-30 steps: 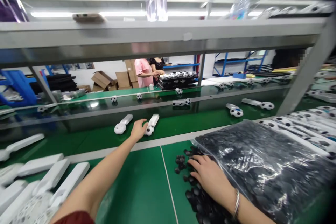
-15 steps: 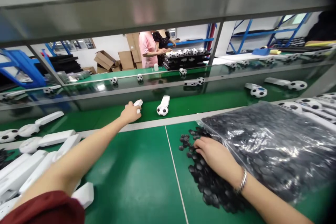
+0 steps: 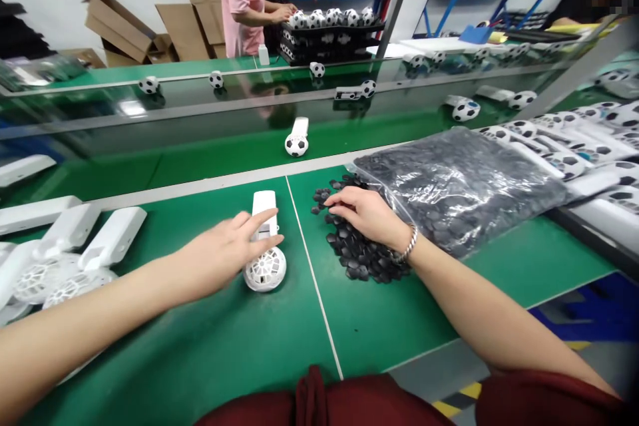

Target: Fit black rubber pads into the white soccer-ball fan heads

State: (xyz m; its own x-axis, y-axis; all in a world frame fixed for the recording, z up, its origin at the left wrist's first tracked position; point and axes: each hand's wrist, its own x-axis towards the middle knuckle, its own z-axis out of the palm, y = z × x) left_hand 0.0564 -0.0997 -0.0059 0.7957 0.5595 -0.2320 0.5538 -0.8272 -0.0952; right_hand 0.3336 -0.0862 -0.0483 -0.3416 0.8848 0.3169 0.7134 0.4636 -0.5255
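A white handheld fan (image 3: 265,271) with a round football-patterned grille lies on the green worktop. My left hand (image 3: 227,246) reaches over its neck, index finger and thumb stretched out and apart, touching or just above it. My right hand (image 3: 367,213) is at the edge of a heap of small black hexagonal pieces (image 3: 367,259), with thumb and index finger pinched at the pieces. Whatever sits between those fingertips is mostly hidden. Behind the heap lies a clear plastic bag (image 3: 464,186) full of more black pieces.
Several white fan bodies (image 3: 112,236) lie at the left. Fans with black patches (image 3: 564,163) are stacked at the right. A football fan (image 3: 296,144) sits on the green conveyor belt (image 3: 224,150) ahead. Beyond, two people stand by stacked black trays (image 3: 329,36).
My left hand has come back from the belt to the worktop, where a white fan now lies beneath it. My right hand stays at the black heap. The view has tilted down.
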